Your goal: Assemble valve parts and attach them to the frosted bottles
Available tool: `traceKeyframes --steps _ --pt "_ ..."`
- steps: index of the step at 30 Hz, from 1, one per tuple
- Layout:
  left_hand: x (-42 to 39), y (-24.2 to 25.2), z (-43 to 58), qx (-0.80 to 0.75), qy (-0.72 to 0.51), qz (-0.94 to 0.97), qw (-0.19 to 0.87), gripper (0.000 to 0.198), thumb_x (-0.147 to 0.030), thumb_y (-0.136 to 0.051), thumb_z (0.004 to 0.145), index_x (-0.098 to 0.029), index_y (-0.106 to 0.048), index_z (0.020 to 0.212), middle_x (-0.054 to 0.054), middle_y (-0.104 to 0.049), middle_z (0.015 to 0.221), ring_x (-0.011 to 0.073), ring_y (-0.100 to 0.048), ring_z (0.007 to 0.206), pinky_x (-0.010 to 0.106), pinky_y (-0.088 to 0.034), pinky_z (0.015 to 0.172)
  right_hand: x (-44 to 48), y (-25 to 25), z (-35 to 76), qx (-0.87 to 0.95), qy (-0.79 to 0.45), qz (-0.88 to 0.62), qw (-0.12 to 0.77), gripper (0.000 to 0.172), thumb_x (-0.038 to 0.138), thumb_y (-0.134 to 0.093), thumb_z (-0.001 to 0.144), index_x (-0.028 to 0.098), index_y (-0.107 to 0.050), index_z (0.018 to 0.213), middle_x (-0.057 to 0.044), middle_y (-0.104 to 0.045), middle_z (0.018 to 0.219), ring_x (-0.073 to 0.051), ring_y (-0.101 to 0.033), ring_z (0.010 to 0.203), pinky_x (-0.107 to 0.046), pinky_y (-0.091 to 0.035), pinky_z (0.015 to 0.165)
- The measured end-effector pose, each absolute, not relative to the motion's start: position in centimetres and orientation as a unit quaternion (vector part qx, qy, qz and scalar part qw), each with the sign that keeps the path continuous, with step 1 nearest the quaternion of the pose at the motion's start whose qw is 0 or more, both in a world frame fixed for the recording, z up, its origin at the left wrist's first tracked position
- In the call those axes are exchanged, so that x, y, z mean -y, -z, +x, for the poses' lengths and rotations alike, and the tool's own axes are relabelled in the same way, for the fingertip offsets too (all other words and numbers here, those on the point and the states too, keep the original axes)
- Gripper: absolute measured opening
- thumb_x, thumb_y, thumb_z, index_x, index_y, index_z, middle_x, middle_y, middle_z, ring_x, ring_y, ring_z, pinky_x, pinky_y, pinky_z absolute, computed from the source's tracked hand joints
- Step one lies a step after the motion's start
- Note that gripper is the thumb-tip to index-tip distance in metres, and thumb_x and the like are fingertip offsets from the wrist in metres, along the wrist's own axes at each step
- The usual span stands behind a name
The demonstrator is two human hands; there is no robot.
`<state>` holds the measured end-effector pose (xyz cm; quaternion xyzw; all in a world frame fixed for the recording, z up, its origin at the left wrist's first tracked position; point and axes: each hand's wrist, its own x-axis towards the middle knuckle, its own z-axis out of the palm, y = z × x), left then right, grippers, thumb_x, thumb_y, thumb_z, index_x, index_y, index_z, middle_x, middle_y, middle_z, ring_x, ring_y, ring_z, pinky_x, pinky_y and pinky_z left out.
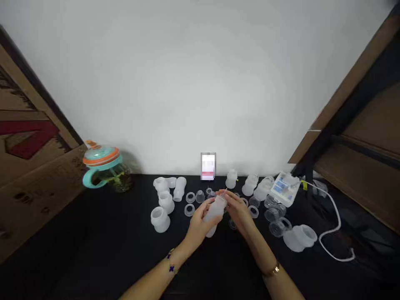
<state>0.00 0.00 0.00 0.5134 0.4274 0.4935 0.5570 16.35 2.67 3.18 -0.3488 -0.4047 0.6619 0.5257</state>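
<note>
My left hand [200, 223] is wrapped round the body of a frosted white baby bottle [215, 211], which is tilted with its neck up and to the right. The fingers of my right hand [236, 208] close on the bottle's neck end; exactly what they pinch there is too small to make out. Behind and beside my hands lie collar rings [189, 209] and small clear domed caps [200, 196]. My right forearm and fingers partly hide more of these small parts.
Open frosted bottles [160, 219] stand and lie at left. More bottles [250, 185], clear caps [276, 227] and a white box [285, 188] with a white cord [337, 221] sit right. A teal-lidded jug [108, 166] stands far left; a lit screen [208, 166] is by the wall.
</note>
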Motion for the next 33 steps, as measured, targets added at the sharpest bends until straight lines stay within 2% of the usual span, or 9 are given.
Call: traceKeyframes --steps 5,14,18,23,33 --pt "-0.3 -0.1 0.0 -0.408 -0.508 0.495 0.576 0.054 -0.036 -0.082 0.071 -0.017 -0.065 0.119 0.011 -0.071 0.121 0.0322 -0.065 0.115 0.042 -0.049 0.101 -3.1 -2.3 16.1 0.388 -0.656 -0.334 0.555 0.03 0.044 -0.08 0.077 0.024 -0.08 0.1 -0.008 -0.074 0.114 -0.027 -0.062 0.107 -0.036 -0.046 0.088" --pt "-0.1 -0.6 0.2 -0.39 -0.497 0.474 0.613 0.05 -0.038 -0.081 0.073 -0.019 -0.066 0.117 0.009 -0.074 0.113 0.0304 -0.069 0.105 0.04 -0.054 0.093 -3.4 -1.6 16.5 0.365 -0.674 -0.318 0.558 0.033 0.041 -0.078 0.077 0.022 -0.079 0.104 -0.01 -0.075 0.113 -0.03 -0.063 0.112 -0.04 -0.045 0.092" --pt "0.0 -0.6 0.2 -0.401 -0.515 0.5 0.569 0.053 -0.034 -0.083 0.07 -0.019 -0.066 0.118 0.009 -0.073 0.113 0.0288 -0.067 0.106 0.037 -0.052 0.093 -3.4 -1.3 16.5 0.364 -0.666 -0.32 0.567 0.03 0.037 -0.079 0.077 0.022 -0.079 0.104 -0.01 -0.075 0.115 -0.031 -0.062 0.114 -0.04 -0.047 0.091" --pt "0.0 -0.5 0.0 -0.425 -0.52 0.541 0.506 0.061 -0.031 -0.082 0.071 -0.02 -0.063 0.127 0.007 -0.072 0.106 0.0254 -0.067 0.097 0.035 -0.052 0.087 -3.5 -0.8 16.5 0.375 -0.65 -0.318 0.579 0.023 0.034 -0.079 0.078 0.023 -0.079 0.098 -0.009 -0.075 0.113 -0.028 -0.064 0.108 -0.038 -0.047 0.088" --pt "0.2 -0.6 -0.1 -0.465 -0.507 0.569 0.45 0.057 -0.032 -0.081 0.071 -0.02 -0.066 0.125 0.007 -0.071 0.114 0.0253 -0.066 0.099 0.036 -0.052 0.088 -3.6 -1.0 16.3 0.384 -0.637 -0.323 0.585 0.023 0.036 -0.082 0.075 0.023 -0.08 0.093 -0.008 -0.075 0.108 -0.027 -0.065 0.1 -0.038 -0.048 0.087"
